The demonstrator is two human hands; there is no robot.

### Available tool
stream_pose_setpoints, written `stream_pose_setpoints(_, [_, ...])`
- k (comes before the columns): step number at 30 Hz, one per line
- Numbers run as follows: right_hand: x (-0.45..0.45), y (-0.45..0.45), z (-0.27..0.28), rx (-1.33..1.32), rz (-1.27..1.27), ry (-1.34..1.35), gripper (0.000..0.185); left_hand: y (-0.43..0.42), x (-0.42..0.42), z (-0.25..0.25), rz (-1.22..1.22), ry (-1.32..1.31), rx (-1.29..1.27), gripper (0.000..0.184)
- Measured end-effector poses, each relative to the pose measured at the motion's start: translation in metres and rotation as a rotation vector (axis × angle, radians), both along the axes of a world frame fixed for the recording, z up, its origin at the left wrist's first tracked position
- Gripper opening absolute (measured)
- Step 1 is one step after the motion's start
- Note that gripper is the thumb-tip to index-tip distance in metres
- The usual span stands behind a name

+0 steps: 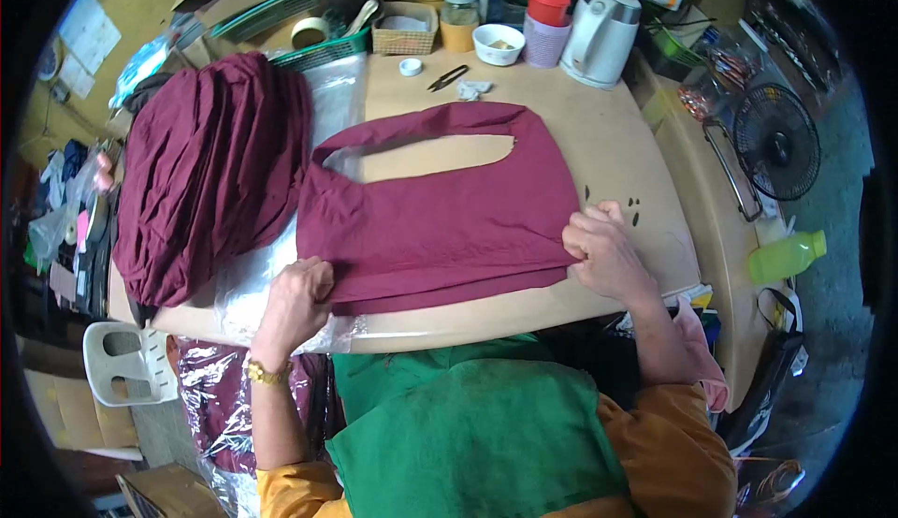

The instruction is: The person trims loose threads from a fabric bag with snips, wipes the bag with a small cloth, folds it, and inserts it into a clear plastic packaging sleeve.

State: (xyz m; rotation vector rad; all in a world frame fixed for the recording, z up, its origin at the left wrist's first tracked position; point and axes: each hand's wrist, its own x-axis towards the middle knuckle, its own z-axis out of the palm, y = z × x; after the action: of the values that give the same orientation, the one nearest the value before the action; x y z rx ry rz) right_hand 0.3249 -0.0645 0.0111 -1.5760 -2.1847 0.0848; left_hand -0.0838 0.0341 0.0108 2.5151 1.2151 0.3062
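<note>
A maroon cloth bag (440, 209) with a long loop handle lies spread on the table in front of me. My left hand (304, 289) is closed on its lower left corner. At the lower right corner, my right hand (603, 248) grips the cloth in a fist. The bag's bottom edge looks doubled, with a second layer showing beneath. To the left rises a big heap of maroon cloth (210, 172), partly over a clear plastic sheet (341, 97). Beyond the handle are black thread snips (447, 78) and a crumpled white scrap (474, 90).
Along the back stand a wicker basket (405, 33), a jar (459, 22), a white bowl (499, 45), a lilac cup (545, 43) and a white kettle (601, 36). At right are a black fan (776, 142) and a green bottle (788, 256). A white stool (131, 364) stands lower left.
</note>
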Motion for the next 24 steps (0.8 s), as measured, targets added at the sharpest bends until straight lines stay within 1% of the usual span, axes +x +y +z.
stream_pose_setpoints(2, [0.001, 0.0, -0.018, 0.035, 0.056, -0.105, 0.017, 0.001, -0.004, -0.031, -0.026, -0.062, 0.116, 0.022])
stream_pose_setpoints(3, [0.002, 0.001, -0.032, 0.026, 0.066, -0.113, 0.017, 0.0, -0.005, -0.04, 0.001, -0.071, 0.08, 0.024])
stream_pose_setpoints(4, [0.004, 0.001, -0.044, 0.027, 0.069, -0.114, 0.017, 0.0, -0.006, -0.059, -0.009, -0.101, 0.103, 0.025])
stream_pose_setpoints(6, [0.007, 0.001, -0.054, 0.005, 0.053, -0.152, 0.017, -0.005, -0.003, -0.065, 0.074, -0.064, 0.101, 0.025])
stream_pose_setpoints(7, [0.009, 0.0, -0.054, 0.002, 0.056, -0.155, 0.017, -0.005, -0.003, -0.064, 0.077, -0.067, 0.097, 0.025])
stream_pose_setpoints(9, [0.009, -0.002, -0.039, -0.17, -0.033, -0.155, 0.018, -0.003, -0.003, -0.052, 0.074, 0.034, 0.032, 0.025])
stream_pose_setpoints(10, [0.014, -0.006, -0.025, -0.159, -0.031, -0.16, 0.018, -0.008, -0.006, -0.035, 0.078, 0.028, 0.043, 0.025])
stream_pose_setpoints(12, [0.028, -0.015, 0.01, -0.401, -0.04, -0.117, 0.024, -0.023, -0.008, 0.016, 0.046, 0.17, -0.069, 0.04])
stream_pose_setpoints(13, [0.019, -0.01, 0.023, -0.379, -0.079, 0.084, 0.031, -0.026, 0.001, 0.03, 0.054, 0.049, -0.015, 0.052])
stream_pose_setpoints(14, [0.001, -0.001, 0.022, -0.378, -0.075, 0.081, 0.031, -0.031, 0.017, 0.036, 0.061, -0.07, 0.032, 0.065])
stream_pose_setpoints(15, [-0.025, 0.008, 0.016, -0.179, -0.199, 0.208, 0.038, -0.033, 0.038, 0.033, 0.022, -0.1, 0.134, 0.07])
stream_pose_setpoints(16, [-0.046, 0.016, 0.009, 0.027, -0.319, 0.337, 0.045, -0.033, 0.057, 0.024, 0.028, -0.01, 0.128, 0.072])
stream_pose_setpoints(18, [-0.072, 0.033, -0.016, 0.07, -0.278, 0.049, 0.061, -0.02, 0.076, -0.021, 0.108, 0.11, 0.258, 0.073])
stream_pose_setpoints(19, [-0.074, 0.04, -0.035, -0.032, -0.275, -0.049, 0.074, -0.009, 0.076, -0.042, 0.193, 0.166, 0.234, 0.072])
stream_pose_setpoints(20, [-0.073, 0.043, -0.047, -0.021, -0.276, -0.047, 0.074, 0.001, 0.071, -0.062, 0.254, 0.164, 0.206, 0.074])
stream_pose_setpoints(23, [-0.068, 0.048, -0.066, -0.114, -0.265, -0.186, 0.076, 0.007, 0.071, -0.063, 0.279, 0.133, 0.237, 0.077])
stream_pose_setpoints(24, [-0.067, 0.045, -0.066, -0.117, -0.265, -0.187, 0.076, 0.003, 0.071, -0.061, 0.288, 0.134, 0.207, 0.077])
